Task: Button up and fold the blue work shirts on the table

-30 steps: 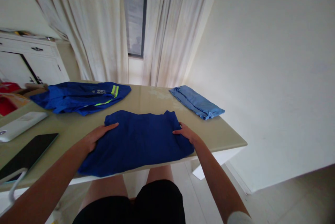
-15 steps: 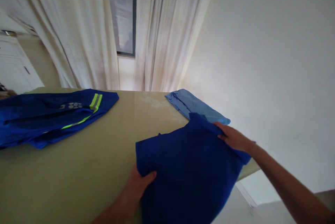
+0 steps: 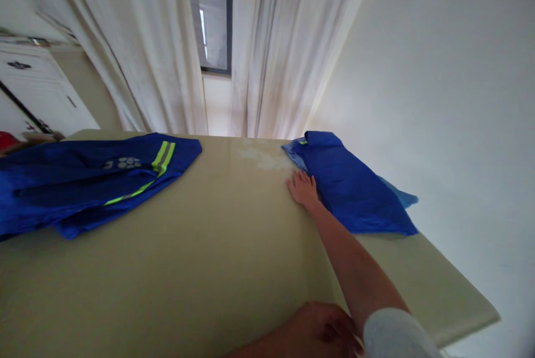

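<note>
Lying loose with fingers spread, the right hand (image 3: 303,188) is resting at the left edge of the folded blue cloth (image 3: 355,190), which is covering most of a light-blue cloth (image 3: 400,196) on the table (image 3: 209,235). The left hand (image 3: 320,329) is curling beside the right forearm (image 3: 355,260); whether it is gripping anything, I cannot tell.

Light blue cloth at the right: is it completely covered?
No, the light blue cloth sticks out from under the dark blue cloth.

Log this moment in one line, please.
right hand: beside folded garment | left hand: near grey sleeve | folded garment: over paler cloth | second garment: table's left
</note>
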A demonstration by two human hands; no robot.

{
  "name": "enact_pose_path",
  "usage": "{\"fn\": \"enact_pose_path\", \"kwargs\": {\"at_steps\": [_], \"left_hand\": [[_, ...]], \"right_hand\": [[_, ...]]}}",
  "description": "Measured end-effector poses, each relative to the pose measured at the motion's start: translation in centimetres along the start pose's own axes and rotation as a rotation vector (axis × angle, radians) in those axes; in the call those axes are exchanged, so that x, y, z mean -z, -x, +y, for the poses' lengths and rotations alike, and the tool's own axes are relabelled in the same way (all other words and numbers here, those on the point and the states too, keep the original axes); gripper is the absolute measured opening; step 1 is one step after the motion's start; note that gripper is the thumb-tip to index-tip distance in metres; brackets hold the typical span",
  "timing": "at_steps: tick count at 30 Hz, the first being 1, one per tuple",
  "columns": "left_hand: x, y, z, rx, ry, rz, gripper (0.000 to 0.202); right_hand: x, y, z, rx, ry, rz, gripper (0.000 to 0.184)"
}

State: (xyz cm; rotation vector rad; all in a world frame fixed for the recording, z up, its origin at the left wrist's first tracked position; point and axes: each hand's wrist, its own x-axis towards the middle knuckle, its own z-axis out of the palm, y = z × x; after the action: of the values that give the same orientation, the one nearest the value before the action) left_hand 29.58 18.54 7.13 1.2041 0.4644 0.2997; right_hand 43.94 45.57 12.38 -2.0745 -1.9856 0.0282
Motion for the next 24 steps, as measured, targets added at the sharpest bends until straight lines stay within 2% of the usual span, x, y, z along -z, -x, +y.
{"fn": "enact_pose_path", "kwargs": {"at_steps": [2,3,5,7,9,10,11,13,15,16,18,19,21,23,24], "left_hand": [[3.9,4.0,2.2,-0.077,-0.229,0.1,0.04],[6.7,5.9,3.7,-0.085,-0.399,0.214,0.037],[13.3,9.8,6.6,-0.048,-0.762,0.577,0.036],[20.4,13.9,8.6,0.078,-1.092,0.954,0.046],[26.6,17.9,9.4,0.23,-1.298,1.332,0.059],[29.2,19.7,9.6,0.324,-1.317,1.468,0.065],[31.3,21.1,9.6,0.421,-1.288,1.534,0.069],[33.9,22.9,9.7,0.51,-1.264,1.549,0.061],[34.2,22.8,10.0,0.532,-1.244,1.532,0.057],[33.5,22.2,10.1,0.525,-1.24,1.514,0.056],[30.4,20.3,10.2,0.474,-1.237,1.416,0.056],[28.1,19.3,10.0,0.406,-1.271,1.31,0.055],[22.7,17.7,9.5,0.19,-1.276,1.002,0.053],[17.5,17.2,9.1,-0.046,-1.121,0.641,0.056],[15.3,17.3,9.0,-0.143,-1.06,0.505,0.064]], "right_hand": [[-3.3,2.9,-0.8,0.013,-0.017,-0.078,0.05],[-4.1,4.5,-0.9,0.031,-0.025,-0.108,0.052],[-4.4,8.6,-0.8,0.142,-0.045,-0.165,0.056],[-4.1,13.7,-0.6,0.246,-0.078,-0.165,0.058],[-3.7,19.0,-0.5,0.32,-0.12,-0.112,0.059],[-3.5,21.2,-0.5,0.337,-0.137,-0.079,0.057],[-3.4,23.0,-0.6,0.344,-0.148,-0.049,0.056],[-3.1,25.1,-1.0,0.321,-0.156,-0.002,0.052],[-2.7,25.5,-1.6,0.283,-0.161,0.022,0.048],[-2.4,25.2,-1.8,0.27,-0.166,0.024,0.046],[-1.8,24.6,-2.1,0.254,-0.181,0.016,0.045],[-1.6,24.3,-2.1,0.248,-0.192,0.009,0.045],[-1.1,24.2,-2.2,0.236,-0.229,0.002,0.047],[-0.7,24.7,-2.4,0.231,-0.299,0.033,0.055],[-0.4,25.1,-2.7,0.233,-0.339,0.063,0.06]]}}
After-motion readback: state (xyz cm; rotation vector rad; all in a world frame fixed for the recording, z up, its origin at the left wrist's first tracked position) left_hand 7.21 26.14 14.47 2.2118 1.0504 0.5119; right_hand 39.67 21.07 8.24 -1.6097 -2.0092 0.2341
